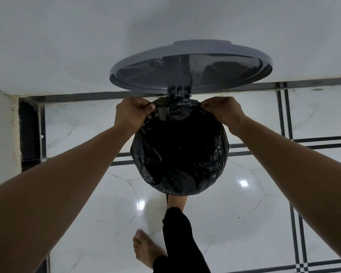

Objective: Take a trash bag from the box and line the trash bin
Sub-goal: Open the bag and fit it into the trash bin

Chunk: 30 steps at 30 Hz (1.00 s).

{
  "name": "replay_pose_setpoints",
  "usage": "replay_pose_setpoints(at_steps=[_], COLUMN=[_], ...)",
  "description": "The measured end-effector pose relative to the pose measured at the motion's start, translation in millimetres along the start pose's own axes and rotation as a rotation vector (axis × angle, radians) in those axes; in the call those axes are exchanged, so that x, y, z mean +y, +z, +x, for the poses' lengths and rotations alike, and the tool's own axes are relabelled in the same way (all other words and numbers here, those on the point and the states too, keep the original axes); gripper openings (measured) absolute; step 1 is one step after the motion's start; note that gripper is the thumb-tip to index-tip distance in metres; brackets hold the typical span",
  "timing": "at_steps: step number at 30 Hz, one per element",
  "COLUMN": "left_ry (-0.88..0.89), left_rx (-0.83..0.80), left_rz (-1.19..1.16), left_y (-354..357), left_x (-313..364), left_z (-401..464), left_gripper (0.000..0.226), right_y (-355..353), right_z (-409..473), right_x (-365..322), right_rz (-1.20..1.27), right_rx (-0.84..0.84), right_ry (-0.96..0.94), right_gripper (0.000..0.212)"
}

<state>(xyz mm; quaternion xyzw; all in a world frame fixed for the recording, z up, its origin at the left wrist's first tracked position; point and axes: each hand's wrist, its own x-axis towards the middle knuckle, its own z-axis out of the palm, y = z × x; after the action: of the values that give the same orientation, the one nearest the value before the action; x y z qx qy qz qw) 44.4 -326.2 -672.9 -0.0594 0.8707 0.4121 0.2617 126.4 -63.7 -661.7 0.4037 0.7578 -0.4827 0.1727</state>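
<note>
Head cam: we're looking straight down at the trash bin (166,104), lid (191,66) propped up toward the wall, our foot (176,202) apparently on the pedal at the near side, though the pedal itself is hidden. Black trash bag (179,152) already sits inside the bin w/ its mouth folded over most of the rim. Left hand (133,113) and right hand (221,111) are each pinched closed on the bag's edge at the back, either side of the hinge (178,94). Risks as we judge them: thin plastic could tear if we tug hard vs. the hinge bracket; bag edge could snag under the hinge & stop the lid seating; if the foot eases off, lid likely drops on our knuckles. Also the near-side fold may pop off the rim when we stretch the back, since it's one taut loop. Box not in view.
</note>
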Motion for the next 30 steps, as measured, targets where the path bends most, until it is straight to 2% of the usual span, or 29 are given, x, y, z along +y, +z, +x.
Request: replay_pose_setpoints(at_steps=[6,9,14,17,20,24,26,27,29,30], left_ry=[-0.215,-0.234,-0.303,-0.378,-0.42,-0.43,-0.42,-0.419,-0.429,-0.423], left_rx=[-0.086,-0.185,-0.324,-0.382,-0.308,-0.233,-0.179,-0.127,-0.013,0.02], left_rz=[-0.009,-0.045,-0.258,-0.348,-0.275,-0.417,-0.48,-0.509,-0.577,-0.588], left_y=[15,13,-10,-24,-26,-18,-15,-13,-10,-8], left_x=[8,7,-11,-32,-53,-71,-73,-72,-68,-66], left_z=[31,35,14,-4,-18,-39,-49,-55,-67,-75], left_gripper=[0.014,0.007,0.025,0.015,0.042,0.027,0.025,0.026,0.025,0.024], right_y=[6,5,2,-5,-9,-6,-5,-5,1,8], right_z=[15,20,15,4,-2,-6,-13,-20,-46,-64], right_x=[-11,-12,-7,1,13,20,23,25,27,26], right_rz=[0.003,0.013,-0.049,0.072,0.037,0.096,0.094,0.005,-0.121,-0.119], right_rx=[-0.046,-0.059,-0.07,-0.127,-0.111,-0.081,0.014,0.124,0.369,0.417], right_ry=[0.129,0.126,0.099,0.115,0.084,0.132,0.118,0.07,-0.119,-0.217], right_gripper=[0.013,0.01,0.025,0.028,0.031,0.038,0.036,0.031,0.025,0.024])
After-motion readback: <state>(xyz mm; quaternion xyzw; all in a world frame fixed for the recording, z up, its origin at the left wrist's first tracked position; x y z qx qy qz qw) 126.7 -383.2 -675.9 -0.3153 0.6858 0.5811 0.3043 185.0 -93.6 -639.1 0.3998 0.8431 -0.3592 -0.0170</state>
